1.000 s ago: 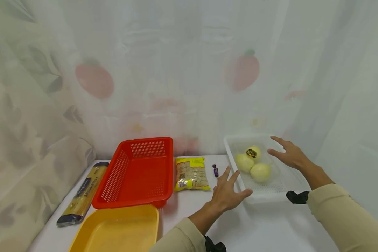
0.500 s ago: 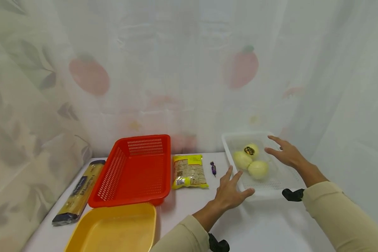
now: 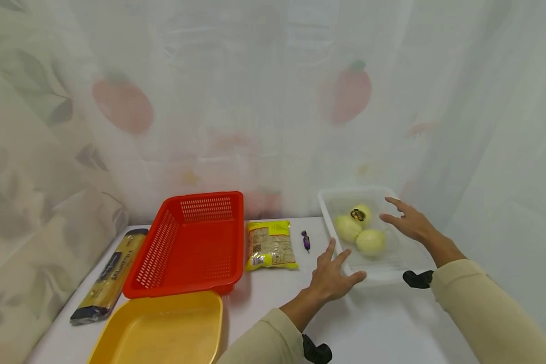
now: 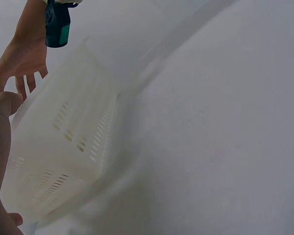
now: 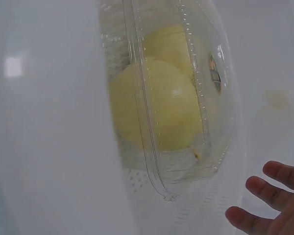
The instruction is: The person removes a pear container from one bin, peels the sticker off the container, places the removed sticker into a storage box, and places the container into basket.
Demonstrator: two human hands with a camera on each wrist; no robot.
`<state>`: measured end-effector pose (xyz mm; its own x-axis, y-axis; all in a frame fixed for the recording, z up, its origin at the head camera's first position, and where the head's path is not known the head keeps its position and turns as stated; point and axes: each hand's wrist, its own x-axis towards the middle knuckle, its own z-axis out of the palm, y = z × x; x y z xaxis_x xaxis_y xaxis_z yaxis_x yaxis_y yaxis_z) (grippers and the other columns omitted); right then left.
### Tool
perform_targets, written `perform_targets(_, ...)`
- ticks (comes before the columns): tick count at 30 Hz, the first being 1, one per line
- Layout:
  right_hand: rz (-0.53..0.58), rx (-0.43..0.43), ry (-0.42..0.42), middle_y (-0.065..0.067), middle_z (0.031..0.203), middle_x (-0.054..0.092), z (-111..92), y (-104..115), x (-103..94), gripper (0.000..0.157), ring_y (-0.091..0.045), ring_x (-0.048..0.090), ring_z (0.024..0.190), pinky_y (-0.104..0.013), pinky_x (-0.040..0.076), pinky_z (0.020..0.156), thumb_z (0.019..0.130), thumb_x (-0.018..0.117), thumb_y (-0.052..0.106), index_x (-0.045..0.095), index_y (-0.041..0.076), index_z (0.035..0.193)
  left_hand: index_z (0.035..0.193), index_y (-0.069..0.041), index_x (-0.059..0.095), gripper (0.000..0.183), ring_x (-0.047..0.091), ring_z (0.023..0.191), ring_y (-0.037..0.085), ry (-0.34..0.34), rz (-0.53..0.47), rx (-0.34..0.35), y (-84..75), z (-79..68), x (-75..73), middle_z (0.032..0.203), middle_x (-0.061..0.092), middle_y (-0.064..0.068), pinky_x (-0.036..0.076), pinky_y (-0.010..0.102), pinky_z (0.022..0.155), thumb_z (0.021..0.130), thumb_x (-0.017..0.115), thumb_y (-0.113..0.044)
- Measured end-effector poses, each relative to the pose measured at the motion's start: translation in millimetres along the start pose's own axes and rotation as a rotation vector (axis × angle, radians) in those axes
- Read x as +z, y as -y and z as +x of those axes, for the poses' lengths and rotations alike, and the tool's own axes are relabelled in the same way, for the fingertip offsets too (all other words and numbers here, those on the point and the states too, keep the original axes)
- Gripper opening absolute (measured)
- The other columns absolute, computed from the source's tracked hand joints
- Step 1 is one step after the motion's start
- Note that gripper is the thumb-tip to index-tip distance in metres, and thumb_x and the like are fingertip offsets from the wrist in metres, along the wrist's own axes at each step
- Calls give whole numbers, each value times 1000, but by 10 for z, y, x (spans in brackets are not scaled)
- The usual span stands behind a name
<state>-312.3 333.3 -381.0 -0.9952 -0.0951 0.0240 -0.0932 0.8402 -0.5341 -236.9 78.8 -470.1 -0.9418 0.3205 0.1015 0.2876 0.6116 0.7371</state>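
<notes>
A white perforated plastic basket point(image 3: 384, 277) stands on the right of the table. Inside it lies a clear plastic clamshell box point(image 5: 152, 161) of round pale yellow fruits point(image 3: 370, 242), one with a visible stem and a dark label over another. My left hand point(image 3: 331, 277) is spread at the basket's near left corner, its fingers along the rim and its thumb toward the near side. Fingers spread and holding nothing, my right hand point(image 3: 411, 222) is over the basket's right side, beside the fruit box. The basket's outer wall point(image 4: 83, 117) shows in the left wrist view.
Left of the basket lie a small purple-wrapped candy point(image 3: 306, 241) and a yellow-edged clear food packet point(image 3: 272, 245). Farther left are a red basket point(image 3: 200, 253), a yellow tray point(image 3: 168, 328) and a spaghetti pack point(image 3: 111, 278). A curtain point(image 3: 264, 101) hangs behind the table.
The head view has shifted slightly, so the table things appear a little farther left and up. My left hand is slightly closer over the basket's rim; both hands stay spread.
</notes>
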Motion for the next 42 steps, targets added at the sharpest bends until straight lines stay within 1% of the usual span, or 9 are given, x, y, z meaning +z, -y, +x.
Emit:
perform_targets(3,24,23,26,-39,145,22,10,-25,20,84,-59,27,126,-74,28,92,95,46,59,18,5,153,143,-36,48,69,24,139,27,9,15,-10,13,-22,29,160,4,-11,34,60,97,83,56,-69)
perform_targets(5,57,40,50,-42,144,21,20,-43,29,85,-60,25,126,-73,31,90,95,47,57,15,4,153,143,-36,47,68,25,139,27,8,29,-7,19,-31,46,160,3,-11,33,60,98,83,54,-69)
perform_targets(10,214,113,120,-43,146,9,57,-61,44,92,-61,18,129,-71,41,83,94,49,58,4,6,154,143,-39,45,67,26,138,28,-6,58,6,31,-25,51,160,3,-10,33,60,98,84,51,-71)
perform_targets(13,287,168,147,-41,148,4,65,-71,50,99,-60,14,131,-69,43,82,90,52,63,-1,10,155,144,-39,45,68,26,138,28,-7,56,9,37,-14,49,160,2,-10,33,60,98,84,51,-71)
perform_targets(17,334,223,173,-37,150,-2,55,-102,60,104,-60,13,131,-66,45,80,88,54,65,-6,10,154,144,-38,45,69,25,139,27,-5,60,10,39,-3,57,160,2,-10,33,59,99,84,51,-71)
perform_targets(21,350,252,190,-36,151,-5,52,-132,70,103,-61,16,129,-63,47,80,90,52,63,-9,8,153,144,-38,44,70,24,139,27,-7,75,16,32,11,59,160,1,-10,33,59,99,84,49,-73)
perform_targets(31,394,325,228,-37,151,-4,104,-165,200,102,-61,20,128,-59,50,77,93,51,58,-12,4,152,144,-38,45,70,23,139,29,-2,103,-6,25,-3,49,160,3,-8,33,58,99,83,51,-72)
perform_targets(36,447,380,230,-36,151,-7,117,-210,260,106,-61,16,129,-58,51,76,92,53,57,-14,-2,149,144,-37,45,70,24,139,29,2,106,-9,24,-4,50,160,2,-8,34,56,99,83,52,-71)
perform_targets(42,498,441,232,-40,148,3,155,-240,306,105,-61,17,129,-56,53,74,91,54,58,-3,-9,149,144,-36,45,69,25,138,28,3,99,-3,13,4,43,160,2,-8,35,55,99,84,52,-71)
